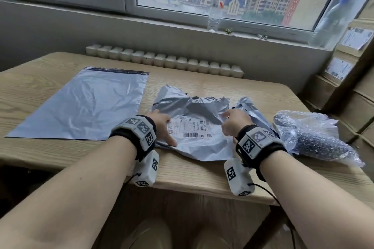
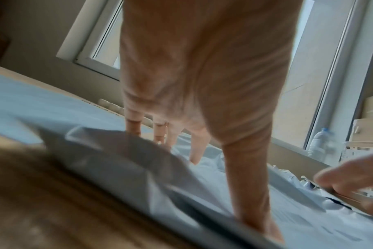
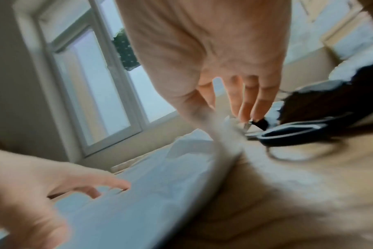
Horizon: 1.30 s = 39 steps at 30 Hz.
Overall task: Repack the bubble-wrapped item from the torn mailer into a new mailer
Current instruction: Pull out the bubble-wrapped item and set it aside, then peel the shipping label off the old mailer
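Note:
The torn grey mailer [image 1: 194, 143], crumpled and bearing a white shipping label [image 1: 189, 128], lies at the middle of the wooden table [image 1: 202, 180]. My left hand [image 1: 164, 129] presses flat on its left part, with fingers straight and spread [image 2: 194, 151]. My right hand [image 1: 230, 121] pinches the mailer's raised right edge [image 3: 219, 138] between thumb and fingers. The bubble-wrapped dark item [image 1: 311, 137] lies on the table to the right of my right hand, with neither hand on it. A new grey mailer [image 1: 81, 105] lies flat at the left, its mouth facing the window.
Stacked cardboard boxes [image 1: 354, 79] stand against the table's right side. A water bottle [image 1: 216, 4] stands on the window sill and another bottle [image 1: 332, 22] at the sill's right end. A radiator [image 1: 162, 60] runs behind the table.

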### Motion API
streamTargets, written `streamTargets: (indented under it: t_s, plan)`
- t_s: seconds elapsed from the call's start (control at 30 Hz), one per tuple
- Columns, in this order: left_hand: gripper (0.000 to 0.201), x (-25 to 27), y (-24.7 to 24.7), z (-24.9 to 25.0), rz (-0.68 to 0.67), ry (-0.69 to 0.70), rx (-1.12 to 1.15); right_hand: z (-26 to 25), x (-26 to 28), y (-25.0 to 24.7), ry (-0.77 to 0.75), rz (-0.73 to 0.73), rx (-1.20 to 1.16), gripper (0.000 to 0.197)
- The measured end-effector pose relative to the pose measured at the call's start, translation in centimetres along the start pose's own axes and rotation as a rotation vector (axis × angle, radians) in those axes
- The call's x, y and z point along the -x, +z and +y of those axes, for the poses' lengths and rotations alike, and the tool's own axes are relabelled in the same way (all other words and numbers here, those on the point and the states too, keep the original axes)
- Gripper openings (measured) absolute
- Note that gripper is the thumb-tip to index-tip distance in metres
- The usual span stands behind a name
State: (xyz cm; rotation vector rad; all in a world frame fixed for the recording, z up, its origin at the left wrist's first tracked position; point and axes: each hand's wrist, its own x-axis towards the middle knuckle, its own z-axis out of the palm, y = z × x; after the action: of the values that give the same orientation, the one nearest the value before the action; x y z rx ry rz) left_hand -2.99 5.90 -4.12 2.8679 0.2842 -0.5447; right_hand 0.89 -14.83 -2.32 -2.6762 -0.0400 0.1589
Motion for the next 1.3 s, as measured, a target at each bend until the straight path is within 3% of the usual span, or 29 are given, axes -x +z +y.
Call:
streamTargets:
  t_s: [0.1,0.23,0.3,0.4,0.57,0.7,0.93,1.17,1.3]
  plan:
    - [0.092,-0.3,-0.4,-0.1,0.021,-0.032,0.048,-1.9,0.8,0.1,-0.154,0.004,0.034,0.05]
    - [0.093,-0.1,-0.4,0.0,-0.013,-0.036,0.006,-3.2,1.6,1.4,-0.224,-0.344,0.049,0.06]
    - [0.101,0.1,-0.2,-0.1,-0.015,-0.029,-0.038,-3.1,1.6,1.9,-0.191,-0.409,0.14,0.06]
    - [0.106,0.5,0.0,-0.5,-0.021,-0.018,-0.022,-2.8,0.6,2.1,-0.123,-0.346,0.278,0.048]
    - [0.096,0.7,-0.1,-1.2,-0.04,0.021,0.139,-4.5,0.2,2.8,-0.139,-0.171,0.021,0.031]
    - [0.079,0.6,0.1,-1.9,0.05,0.047,0.142,-7.2,0.6,4.8,-0.192,-0.216,0.012,0.023]
    - [0.09,0.2,0.5,-3.0,0.029,0.072,0.182,-9.6,-0.9,6.5,-0.098,-0.211,-0.04,0.02]
    - [0.091,0.0,0.2,-3.4,0.003,0.101,0.172,-9.9,-1.2,7.3,-0.187,-0.205,-0.068,0.04]
    - [0.092,0.1,-0.1,-3.6,-0.018,0.12,0.153,-9.5,-1.4,7.2,-0.187,-0.221,-0.082,0.039]
